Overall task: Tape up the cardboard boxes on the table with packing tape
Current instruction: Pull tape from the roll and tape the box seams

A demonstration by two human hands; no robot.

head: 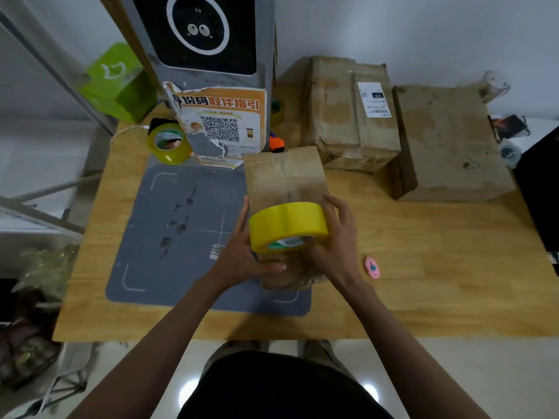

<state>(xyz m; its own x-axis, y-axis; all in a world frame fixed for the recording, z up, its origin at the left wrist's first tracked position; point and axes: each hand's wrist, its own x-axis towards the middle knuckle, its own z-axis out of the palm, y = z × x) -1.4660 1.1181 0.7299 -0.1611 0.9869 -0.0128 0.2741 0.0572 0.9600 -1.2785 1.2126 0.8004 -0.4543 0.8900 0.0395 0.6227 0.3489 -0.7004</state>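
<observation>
**Tape roll held over small carton at packing table**

Yellow packing tape roll sits between both hands above a small cardboard box, which lies partly on a grey mat near the middle of a wooden table. The right hand grasps the roll, fingers curled over its far side and thumb at the core. The left hand has its fingers extended along the roll's left side, with the thumb stretched flat across the near end of the box. Both forearms reach in from the bottom of the view, converging on the box.

A pink cutter lies on the table just right of the right wrist. Two larger cardboard boxes stand side by side at the far right edge, against a white wall. A second tape roll rests at the far left of the mat, beside a grey kiosk bearing an orange QR poster. A green box sits behind on the left.
</observation>
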